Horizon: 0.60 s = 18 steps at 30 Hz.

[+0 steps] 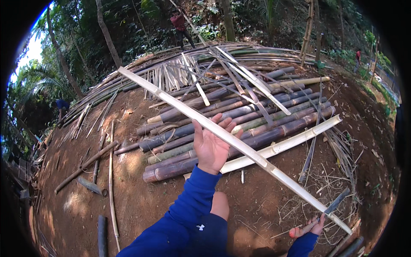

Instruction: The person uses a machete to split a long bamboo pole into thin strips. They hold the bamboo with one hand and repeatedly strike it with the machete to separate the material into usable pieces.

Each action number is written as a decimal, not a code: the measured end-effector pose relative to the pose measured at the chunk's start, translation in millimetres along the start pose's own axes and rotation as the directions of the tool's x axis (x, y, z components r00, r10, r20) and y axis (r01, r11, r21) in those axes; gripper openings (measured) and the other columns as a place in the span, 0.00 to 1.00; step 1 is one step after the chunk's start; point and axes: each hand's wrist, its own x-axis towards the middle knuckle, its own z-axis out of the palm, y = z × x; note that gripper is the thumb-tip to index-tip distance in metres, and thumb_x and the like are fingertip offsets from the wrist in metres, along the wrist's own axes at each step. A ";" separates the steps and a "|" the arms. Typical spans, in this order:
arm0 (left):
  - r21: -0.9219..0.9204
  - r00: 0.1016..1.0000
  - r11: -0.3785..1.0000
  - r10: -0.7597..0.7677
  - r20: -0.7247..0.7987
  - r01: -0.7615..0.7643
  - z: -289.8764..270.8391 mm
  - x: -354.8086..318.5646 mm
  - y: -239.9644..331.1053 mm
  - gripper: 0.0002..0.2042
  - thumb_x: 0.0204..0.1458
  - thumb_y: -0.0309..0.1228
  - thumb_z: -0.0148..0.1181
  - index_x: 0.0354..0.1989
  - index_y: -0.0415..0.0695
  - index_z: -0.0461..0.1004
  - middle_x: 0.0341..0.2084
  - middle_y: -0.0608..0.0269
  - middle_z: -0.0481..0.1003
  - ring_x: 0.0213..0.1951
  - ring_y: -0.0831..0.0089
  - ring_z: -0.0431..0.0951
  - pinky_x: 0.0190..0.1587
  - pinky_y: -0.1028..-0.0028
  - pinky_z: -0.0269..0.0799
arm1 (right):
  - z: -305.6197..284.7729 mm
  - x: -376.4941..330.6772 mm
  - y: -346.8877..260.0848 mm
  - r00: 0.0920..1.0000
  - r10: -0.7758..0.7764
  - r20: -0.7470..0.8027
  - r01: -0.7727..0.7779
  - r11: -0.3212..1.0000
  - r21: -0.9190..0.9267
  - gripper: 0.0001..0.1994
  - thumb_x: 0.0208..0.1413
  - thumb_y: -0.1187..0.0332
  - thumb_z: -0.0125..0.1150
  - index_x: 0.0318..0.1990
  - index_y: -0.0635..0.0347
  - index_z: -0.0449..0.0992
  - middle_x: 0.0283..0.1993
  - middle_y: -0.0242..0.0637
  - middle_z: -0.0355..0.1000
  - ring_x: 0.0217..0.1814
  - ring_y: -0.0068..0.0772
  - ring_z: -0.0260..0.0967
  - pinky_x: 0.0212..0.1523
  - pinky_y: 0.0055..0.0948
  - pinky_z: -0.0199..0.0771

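Observation:
A long pale split bamboo strip [239, 143] hangs in the air, slanting from upper left to lower right. My left hand [210, 145] is raised with fingers spread, its fingertips right at the strip; no closed grip on it shows. My right hand [311, 226], low at the right, is closed on the handle of a dark-bladed knife [337, 201], whose blade points up toward the strip's lower end. Both sleeves are blue.
Dark bamboo poles [222, 128] lie stacked on bare earth, with a pale halved pole [291, 143] across their front. Thin strips [171, 75] are heaped behind. Loose poles [85, 165] lie at left. Three other people stand far off: top [180, 23], left [62, 106], right [358, 56].

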 end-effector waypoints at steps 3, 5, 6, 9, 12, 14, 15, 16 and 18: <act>-0.036 0.994 0.995 0.088 -0.068 -0.090 -39.6 12.9 -15.8 0.32 0.55 0.62 0.45 0.45 0.41 0.68 0.27 0.60 0.73 0.30 0.69 0.73 0.40 0.60 0.72 | 23.2 16.1 -1.2 0.994 -0.095 -0.047 0.092 0.994 -0.062 0.16 0.59 0.48 0.53 0.42 0.49 0.66 0.16 0.28 0.59 0.12 0.24 0.58 0.11 0.24 0.61; 0.030 0.982 0.992 0.124 -0.143 -0.121 -60.6 6.0 -13.6 0.30 0.56 0.61 0.44 0.36 0.41 0.71 0.23 0.63 0.71 0.25 0.73 0.70 0.30 0.68 0.69 | 28.0 30.4 -4.3 0.989 -0.124 -0.075 0.118 0.990 -0.082 0.16 0.60 0.50 0.53 0.45 0.50 0.65 0.16 0.28 0.59 0.12 0.23 0.58 0.10 0.25 0.61; 0.069 0.953 0.982 0.189 -0.238 -0.177 -63.1 3.8 -14.8 0.29 0.55 0.60 0.46 0.31 0.42 0.72 0.24 0.64 0.71 0.24 0.76 0.70 0.24 0.75 0.67 | 7.6 58.9 -2.5 0.993 -0.104 -0.053 0.099 0.991 -0.088 0.15 0.60 0.51 0.52 0.45 0.50 0.66 0.17 0.29 0.61 0.12 0.24 0.58 0.10 0.25 0.61; -0.187 0.958 0.961 0.155 -0.240 -0.202 -138.4 -2.3 -5.6 0.28 0.54 0.60 0.49 0.20 0.44 0.70 0.10 0.71 0.58 0.11 0.81 0.55 0.12 0.81 0.51 | 10.8 72.1 15.5 0.994 -0.079 0.076 0.097 0.959 -0.267 0.12 0.62 0.54 0.48 0.41 0.51 0.68 0.15 0.32 0.61 0.11 0.27 0.59 0.10 0.28 0.62; -0.110 0.856 0.960 0.174 -0.487 -0.257 -147.4 -10.3 -38.0 0.28 0.56 0.57 0.45 0.15 0.46 0.65 0.05 0.73 0.51 0.07 0.81 0.48 0.10 0.80 0.44 | -24.9 104.9 57.7 0.997 -0.063 -0.044 0.041 0.923 -0.383 0.11 0.62 0.56 0.47 0.37 0.52 0.68 0.15 0.34 0.61 0.09 0.31 0.59 0.08 0.30 0.61; -0.058 0.866 0.975 0.164 -0.472 -0.216 -156.3 -11.5 -71.1 0.27 0.57 0.54 0.44 0.14 0.46 0.66 0.05 0.73 0.51 0.07 0.80 0.47 0.10 0.80 0.44 | -66.1 140.4 88.6 0.999 0.031 -0.025 -0.039 0.923 -0.382 0.07 0.59 0.62 0.45 0.34 0.52 0.66 0.15 0.37 0.60 0.09 0.35 0.60 0.06 0.34 0.61; -0.034 0.885 0.982 0.154 -0.440 -0.188 -150.4 -17.8 -82.2 0.27 0.57 0.54 0.43 0.14 0.45 0.66 0.05 0.73 0.50 0.07 0.80 0.48 0.11 0.79 0.45 | -79.7 128.9 94.2 0.999 -0.027 0.023 0.035 0.896 -0.442 0.07 0.59 0.62 0.46 0.35 0.53 0.67 0.15 0.36 0.61 0.09 0.34 0.60 0.07 0.33 0.62; 0.000 0.886 0.982 0.170 -0.431 -0.188 -145.8 -17.8 -80.1 0.28 0.57 0.54 0.41 0.14 0.44 0.66 0.05 0.73 0.49 0.07 0.80 0.48 0.11 0.79 0.44 | -77.4 136.4 109.3 0.991 -0.082 0.104 0.122 0.866 -0.484 0.07 0.59 0.63 0.47 0.36 0.54 0.67 0.16 0.36 0.61 0.09 0.33 0.61 0.07 0.32 0.63; 0.081 0.892 0.984 0.178 -0.415 -0.158 -162.7 -28.3 -63.8 0.27 0.57 0.52 0.40 0.15 0.43 0.65 0.05 0.73 0.49 0.08 0.80 0.49 0.13 0.79 0.45 | -22.6 92.7 102.8 0.992 0.117 0.045 -0.095 0.938 -0.334 0.08 0.61 0.63 0.47 0.37 0.57 0.67 0.18 0.35 0.63 0.12 0.30 0.63 0.10 0.29 0.65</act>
